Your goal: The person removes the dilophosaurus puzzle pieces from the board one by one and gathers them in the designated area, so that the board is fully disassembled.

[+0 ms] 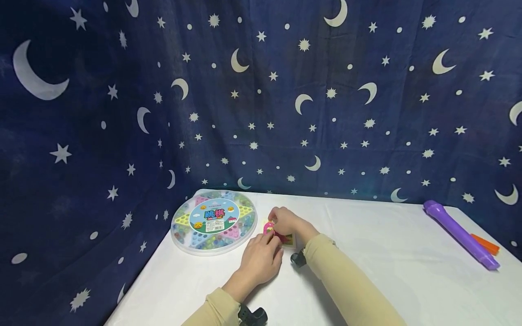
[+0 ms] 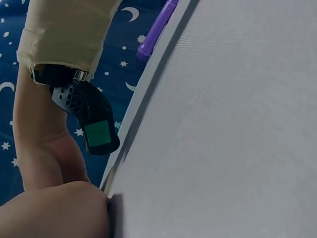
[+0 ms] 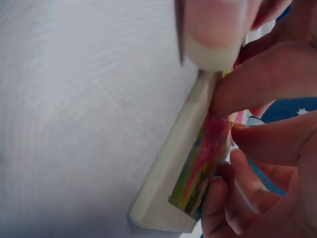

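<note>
A small pale board with a raised rim lies on the white table, a colourful picture of pink, green and yellow set inside it. My right hand bends down over the board from the right. Its fingertips pinch a pink picture piece that looks flat, mostly covered by the fingers. The left hand rests on the near left side, its fingers stretched onto the picture, with a thumb at the rim in the right wrist view. The left wrist view does not show the left fingertips.
A round Chinese checkers box full of coloured marbles stands left of the hands. Toward the right edge lie a purple microphone-shaped stick and an orange block. A dark blue moon-and-star curtain hangs behind the table.
</note>
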### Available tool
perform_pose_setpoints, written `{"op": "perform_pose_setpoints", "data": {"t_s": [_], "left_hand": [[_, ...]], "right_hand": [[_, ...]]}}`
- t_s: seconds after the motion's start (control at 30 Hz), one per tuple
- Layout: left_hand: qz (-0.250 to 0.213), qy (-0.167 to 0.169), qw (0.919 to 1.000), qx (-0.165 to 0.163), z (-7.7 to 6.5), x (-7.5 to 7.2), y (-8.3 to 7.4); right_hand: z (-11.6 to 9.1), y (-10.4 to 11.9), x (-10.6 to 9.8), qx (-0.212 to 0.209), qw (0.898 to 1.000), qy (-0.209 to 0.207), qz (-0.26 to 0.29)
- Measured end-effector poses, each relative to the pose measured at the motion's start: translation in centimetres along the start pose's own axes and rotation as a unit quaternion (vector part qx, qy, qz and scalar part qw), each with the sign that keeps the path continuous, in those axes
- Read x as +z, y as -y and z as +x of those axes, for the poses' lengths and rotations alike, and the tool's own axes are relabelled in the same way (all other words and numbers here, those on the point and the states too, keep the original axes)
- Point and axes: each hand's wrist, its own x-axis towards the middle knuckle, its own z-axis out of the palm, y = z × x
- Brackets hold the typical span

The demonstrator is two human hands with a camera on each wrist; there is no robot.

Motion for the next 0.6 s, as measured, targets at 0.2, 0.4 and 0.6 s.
{"op": "perform_pose_setpoints", "data": {"t_s": [0.2, 0.4, 0.6], "left_hand": [[0.005, 0.019, 0.9998, -0.002, 0.02, -0.16, -0.07], [0.011, 0.038, 0.9992, -0.01, 0.09, -0.27, -0.26], [0.006, 0.044, 0.9989, -0.014, 0.04, -0.25, -0.14]], "right_hand": [[0.06, -0.04, -0.11, -0.005, 1.0, -0.017, 0.013], [-0.15, -0.18, 0.06, -0.014, 0.998, -0.061, 0.013], [-0.11, -0.71, 0.38, -0.003, 0.995, -0.086, 0.045]]}}
